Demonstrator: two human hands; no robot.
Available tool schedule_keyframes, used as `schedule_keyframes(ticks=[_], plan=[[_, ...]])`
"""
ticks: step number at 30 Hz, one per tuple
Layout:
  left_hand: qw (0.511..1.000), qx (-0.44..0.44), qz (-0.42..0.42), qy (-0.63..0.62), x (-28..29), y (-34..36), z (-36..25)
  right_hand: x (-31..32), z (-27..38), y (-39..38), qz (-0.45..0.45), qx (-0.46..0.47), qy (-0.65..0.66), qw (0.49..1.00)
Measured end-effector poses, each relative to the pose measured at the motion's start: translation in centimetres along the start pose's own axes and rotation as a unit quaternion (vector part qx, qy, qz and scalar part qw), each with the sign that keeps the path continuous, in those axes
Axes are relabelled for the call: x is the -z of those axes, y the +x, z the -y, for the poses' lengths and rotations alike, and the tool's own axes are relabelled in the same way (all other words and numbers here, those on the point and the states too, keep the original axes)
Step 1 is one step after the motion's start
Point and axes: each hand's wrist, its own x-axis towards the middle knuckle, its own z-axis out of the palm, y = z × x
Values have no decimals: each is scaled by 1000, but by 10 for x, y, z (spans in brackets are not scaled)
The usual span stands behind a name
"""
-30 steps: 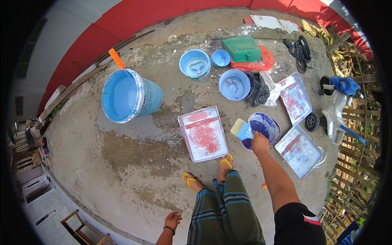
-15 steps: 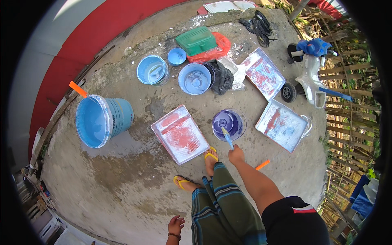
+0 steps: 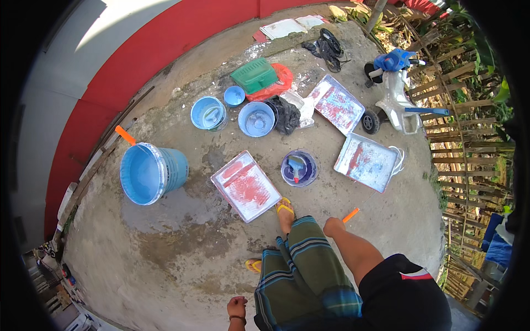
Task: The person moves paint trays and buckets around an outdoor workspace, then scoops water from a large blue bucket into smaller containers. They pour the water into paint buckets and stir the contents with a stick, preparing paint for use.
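Hanging just beside a bright orange handle, your right hand shows mainly its back, so I cannot tell whether its fingers are together or apart, or whether they touch the handle. Your left hand, well to its left and nearer your body, looks empty, its fingers loosely bent; how far they close is too small to make out.

You have one brush in view, inside a purple-stained bucket ahead and slightly left of your right hand. Around that hand you can count three paint trays: one to the left, one ahead and right, one farther ahead. Three light-blue containers stand far ahead and left, and one large blue bucket stands well to the left.

Your orange handle is slim and straight, lying slantwise on the concrete with its far end pointing ahead and right. Your brush looks pale blue-grey, with red at the end nearest you.
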Motion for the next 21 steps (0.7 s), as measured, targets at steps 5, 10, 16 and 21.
schedule_keyframes(ticks=[5,10,16,21], plan=[[1000,-14,11,-12,57,-31,50,-47,-105,-121,88,-28,-104,990],[999,0,9,-50,121,-45,126,-80,-122,-188,-9,-42,-75,996],[977,-8,-79,-198,233,-65,264,-134,-7,-228,-91,112,-206,968],[912,9,-234,-336,317,-79,368,-174,141,-252,-118,288,-160,937]])
